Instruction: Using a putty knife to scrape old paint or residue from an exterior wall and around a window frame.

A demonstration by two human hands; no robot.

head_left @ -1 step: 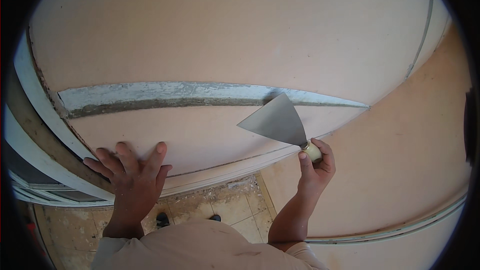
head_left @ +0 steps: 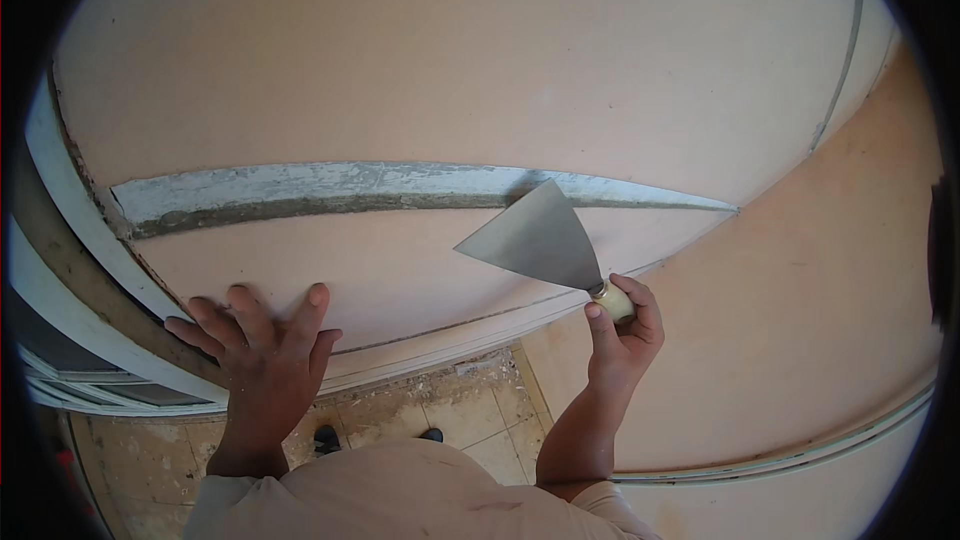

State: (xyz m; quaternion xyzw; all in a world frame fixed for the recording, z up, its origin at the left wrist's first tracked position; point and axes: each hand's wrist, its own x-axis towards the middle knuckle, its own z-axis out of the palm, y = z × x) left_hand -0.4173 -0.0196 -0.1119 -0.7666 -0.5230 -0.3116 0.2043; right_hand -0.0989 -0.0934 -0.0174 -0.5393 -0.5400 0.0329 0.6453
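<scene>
- At far left, a pale frame (head_left: 70, 240) along the edge of the board (head_left: 450, 60), with rough, dirty edging.
- Just right of it, left hand (head_left: 265, 350) laid flat on the lower part of the board, fingers spread, open and gripping nothing.
- Above that hand, a long grey strip (head_left: 350, 185) of filler across the board, from near the frame towards the right; looks already spread, with a darker lower border. Judged as laid a short while ago, but wet or dry cannot be told.
- Below, between both forearms, tiled floor (head_left: 440, 420) with dust and crumbs, and two dark shoe tips (head_left: 325, 437).
- In the middle, wide steel knife (head_left: 535, 240), blade clean and grey, tip touching or just beside the strip; real contact not possible to tell from this angle.
- Right hand (head_left: 622, 335) closed around the pale handle (head_left: 612, 300) of the knife, thumb on the near side, blade pointing up and to the left.
- Right of the blade, the strip thinning to a point, well apart from a thin vertical seam (head_left: 840, 70).
- At lower right, a pale trim (head_left: 800, 460) curving along the wall.
- About containers: no bucket, tub or tray for filler in view, and no lump of filler visible on the blade.
</scene>
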